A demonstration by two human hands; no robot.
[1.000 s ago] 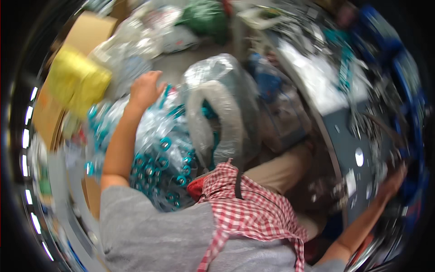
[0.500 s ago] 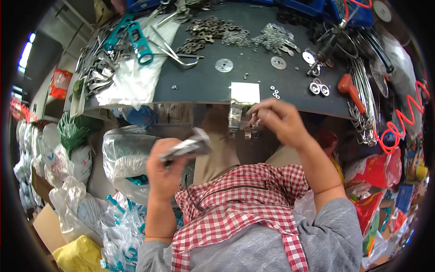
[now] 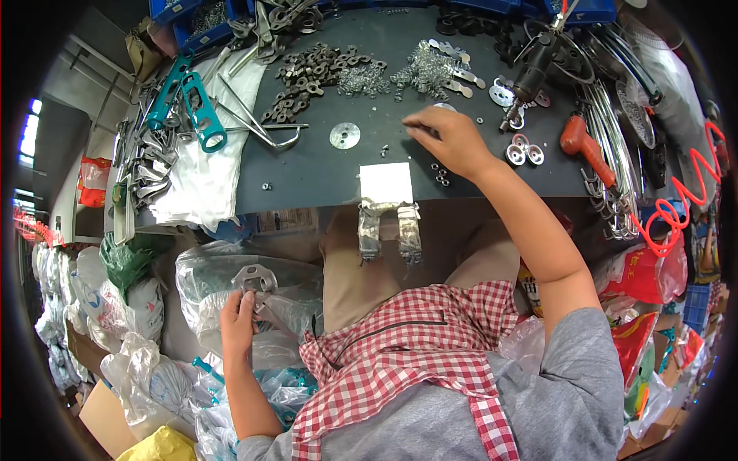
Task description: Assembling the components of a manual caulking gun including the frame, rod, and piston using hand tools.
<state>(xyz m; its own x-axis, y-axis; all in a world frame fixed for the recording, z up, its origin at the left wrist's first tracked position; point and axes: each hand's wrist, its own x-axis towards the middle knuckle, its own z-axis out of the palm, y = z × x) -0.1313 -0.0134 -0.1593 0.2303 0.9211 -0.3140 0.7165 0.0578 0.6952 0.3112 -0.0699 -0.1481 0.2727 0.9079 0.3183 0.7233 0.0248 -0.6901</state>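
Observation:
My left hand (image 3: 238,321) is low on the left, above a clear plastic bag, with its fingers closed on a grey metal bracket (image 3: 255,278) that has a rounded opening at its top. Over the table, my right hand (image 3: 455,142) reaches forward with its fingers stretched out and nothing visible in them. A flat metal disc (image 3: 444,106) lies just beyond it, partly hidden. Closer to me sits a small cluster of nuts (image 3: 440,175). At the table's front edge is a two-legged metal fixture (image 3: 369,230) with a white plate (image 3: 386,183) on top.
Another disc (image 3: 344,136), springs (image 3: 430,69) and dark metal links (image 3: 311,73) lie on the table. Teal handles (image 3: 203,115) and bent rods stand left. At right are a red power tool (image 3: 580,138), a dark drill (image 3: 538,73), metal rods and a coiled red hose (image 3: 676,211).
My right hand has moved from the fixture at the table edge forward over the tabletop. My left hand has moved down and left with the bracket. The whole view has shifted slightly.

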